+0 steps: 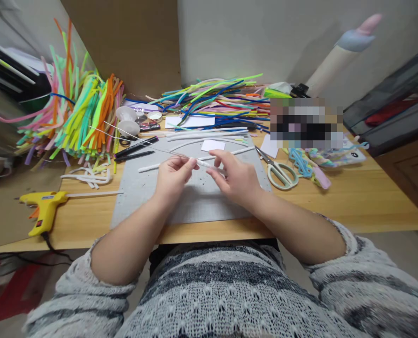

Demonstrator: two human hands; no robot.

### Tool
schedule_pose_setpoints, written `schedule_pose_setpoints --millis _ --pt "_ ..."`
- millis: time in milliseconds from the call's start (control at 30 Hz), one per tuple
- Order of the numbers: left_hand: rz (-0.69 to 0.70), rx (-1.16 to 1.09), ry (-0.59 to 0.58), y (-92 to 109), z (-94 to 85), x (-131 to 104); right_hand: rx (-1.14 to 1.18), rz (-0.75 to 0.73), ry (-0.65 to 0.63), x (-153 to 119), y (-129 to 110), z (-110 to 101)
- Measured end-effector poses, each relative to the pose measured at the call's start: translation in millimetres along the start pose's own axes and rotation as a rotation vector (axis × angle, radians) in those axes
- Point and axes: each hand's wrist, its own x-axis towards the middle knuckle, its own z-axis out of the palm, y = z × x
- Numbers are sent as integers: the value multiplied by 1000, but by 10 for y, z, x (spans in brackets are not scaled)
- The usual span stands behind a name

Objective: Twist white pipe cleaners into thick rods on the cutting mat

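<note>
My left hand (174, 178) pinches a white fuzzy pipe cleaner (204, 163) between thumb and forefinger, above the grey cutting mat. Thin bare wires (142, 141) run from this grip toward the upper left. On the other side, my right hand (239, 180) is curled round the right end of the same pipe cleaner; its thumb and forefinger tips stand a little apart, and the exact grip is partly hidden. Behind both hands, another long white pipe cleaner (149, 167) lies across the mat. A small white card (213, 145) rests just beyond the fingers.
The cutting mat (195, 211) lies on a wooden table (336, 206). Scissors (281, 173) are at the right, a yellow glue gun (45, 209) at the left. Pipe cleaner bundles (92, 117) stand back left; more loose pipe cleaners (216, 101) lie behind. Black pens (135, 156) lie left of centre.
</note>
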Motion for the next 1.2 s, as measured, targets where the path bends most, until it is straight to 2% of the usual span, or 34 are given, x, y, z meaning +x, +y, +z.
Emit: schedule_pose_setpoints --millis 100,200,433,633,733,800,967,1033,1100,1200 --pt "-61 -32 -28 -38 125 -73 -155 -165 62 -35 -22 52" --pt "-73 28 -58 -37 145 -89 -245 -220 92 -33 7 63" --pt "68 104 -6 0 41 -47 -241 -200 123 12 7 25" --pt "86 71 -88 -15 16 -29 -167 -135 31 8 -16 33" --pt "67 50 -129 -10 6 -21 7 -49 -50 18 -21 -8" --pt "55 40 -167 5 -3 -21 224 47 -143 39 -15 -52" --pt "49 31 -302 53 -19 -28 956 376 -552 123 31 -157" --pt "60 62 -312 57 -12 -32 1074 443 -656 136 41 -174" --pt "64 92 -259 45 8 -40 988 420 -597 120 39 -164" --pt "0 71 -171 5 49 -68 530 223 -306 50 27 -106"
